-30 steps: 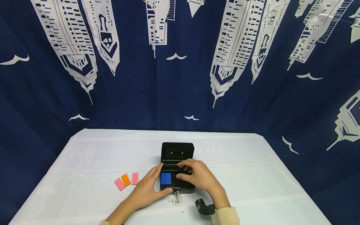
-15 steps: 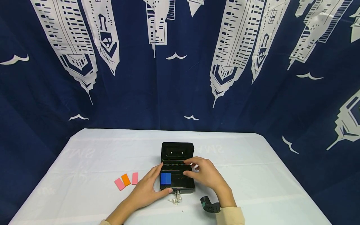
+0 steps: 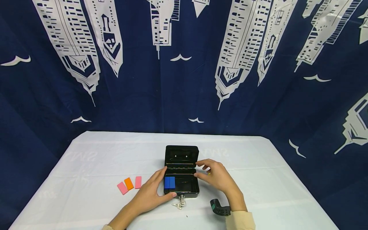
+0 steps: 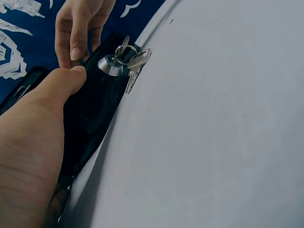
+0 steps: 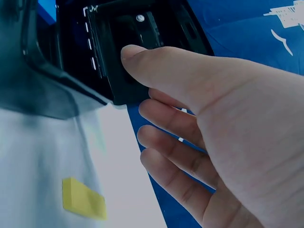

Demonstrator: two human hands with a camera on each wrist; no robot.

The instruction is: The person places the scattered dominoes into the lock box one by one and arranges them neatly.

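Note:
A black cash box stands with its lid raised. Two blue blocks lie side by side at the left inside it. My left hand holds the box's left side, thumb on the front rim and index fingertip by the hinge corner. A key ring with keys hangs from the front lock. My right hand is at the box's right edge near the hinge, thumb and fingers apart with nothing between them. A yellow block lies on the table right of the box, mostly hidden behind that hand in the head view.
Left of the box, two pink blocks and an orange block lie on the white tablecloth. A black curved device sits at the right wrist. A dark blue printed curtain hangs behind the table.
My right hand has moved right, from over the inside of the box to its right edge. The left hand, box and blocks stay where they were.

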